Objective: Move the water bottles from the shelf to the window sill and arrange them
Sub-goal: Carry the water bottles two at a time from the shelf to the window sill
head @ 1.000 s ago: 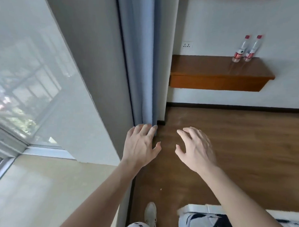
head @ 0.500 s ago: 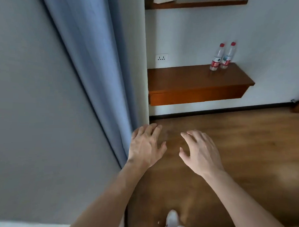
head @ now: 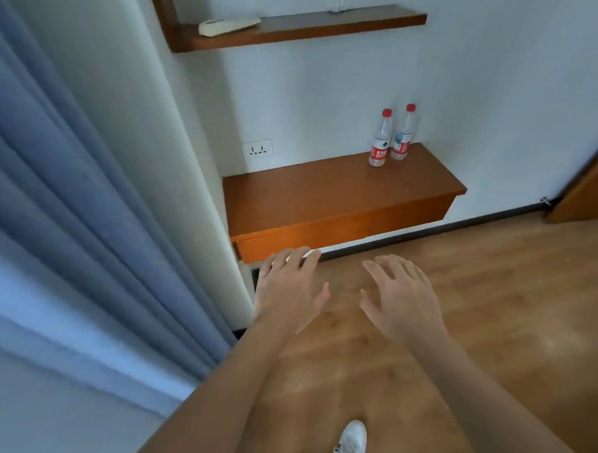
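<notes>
Two clear water bottles with red caps and red labels stand upright side by side at the back right of a low wooden shelf (head: 308,206): the left bottle (head: 380,141) and the right bottle (head: 403,135), which is close to the wall. My left hand (head: 288,287) and my right hand (head: 399,295) hover palm down over the floor in front of the shelf, fingers spread and relaxed, holding nothing. Both hands are well short of the bottles. The window sill is out of view.
A blue curtain (head: 68,216) hangs along the left beside a white wall corner. An upper wooden shelf (head: 333,25) carries a white remote-like object (head: 227,26). A wall socket (head: 258,150) sits above the low shelf. A wooden door (head: 590,191) stands at right. My white shoe (head: 351,444) is on the wooden floor.
The view has swung right and moved closer to the shelf; the window has dropped out of sight. The bottles look larger and nearer. Both hands stay open and empty.
</notes>
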`<state>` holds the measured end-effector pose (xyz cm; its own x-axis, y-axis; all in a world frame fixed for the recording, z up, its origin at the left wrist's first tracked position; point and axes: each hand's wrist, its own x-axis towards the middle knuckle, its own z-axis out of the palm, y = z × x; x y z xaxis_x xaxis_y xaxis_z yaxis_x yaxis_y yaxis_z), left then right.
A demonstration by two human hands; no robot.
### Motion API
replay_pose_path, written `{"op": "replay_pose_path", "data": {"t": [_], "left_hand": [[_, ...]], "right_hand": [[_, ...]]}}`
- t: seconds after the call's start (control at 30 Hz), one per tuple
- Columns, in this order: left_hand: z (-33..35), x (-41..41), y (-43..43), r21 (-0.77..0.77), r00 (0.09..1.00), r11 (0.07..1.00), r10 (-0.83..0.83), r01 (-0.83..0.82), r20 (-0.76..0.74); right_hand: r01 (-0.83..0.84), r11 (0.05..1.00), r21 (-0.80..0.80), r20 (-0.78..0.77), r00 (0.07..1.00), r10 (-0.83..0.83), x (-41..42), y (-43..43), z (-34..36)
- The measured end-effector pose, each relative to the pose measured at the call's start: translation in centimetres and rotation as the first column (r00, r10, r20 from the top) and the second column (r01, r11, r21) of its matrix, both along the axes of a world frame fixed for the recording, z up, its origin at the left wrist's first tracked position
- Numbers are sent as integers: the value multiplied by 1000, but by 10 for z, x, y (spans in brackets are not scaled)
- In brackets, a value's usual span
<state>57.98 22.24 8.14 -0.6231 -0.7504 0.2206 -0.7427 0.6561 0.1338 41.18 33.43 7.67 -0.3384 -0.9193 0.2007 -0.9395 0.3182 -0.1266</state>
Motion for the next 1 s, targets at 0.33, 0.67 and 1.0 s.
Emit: {"op": "replay_pose_path", "data": {"t": [0.33,0.67,1.0], "left_hand": [[-1,-178,-93,10,998,998,-56,57,-19],[-16,-305,-172,37,998,998,-57,57,-1],[-35,-448,-280,72,981,979,-195,192,23]], "right_hand": [[73,997,3,5,997,-73,-175,-78,2],[129,991,-15,10,992,-129,-293,-153,-8],[197,980,-3,-16,980,-197,-431,-267,-19]]}}
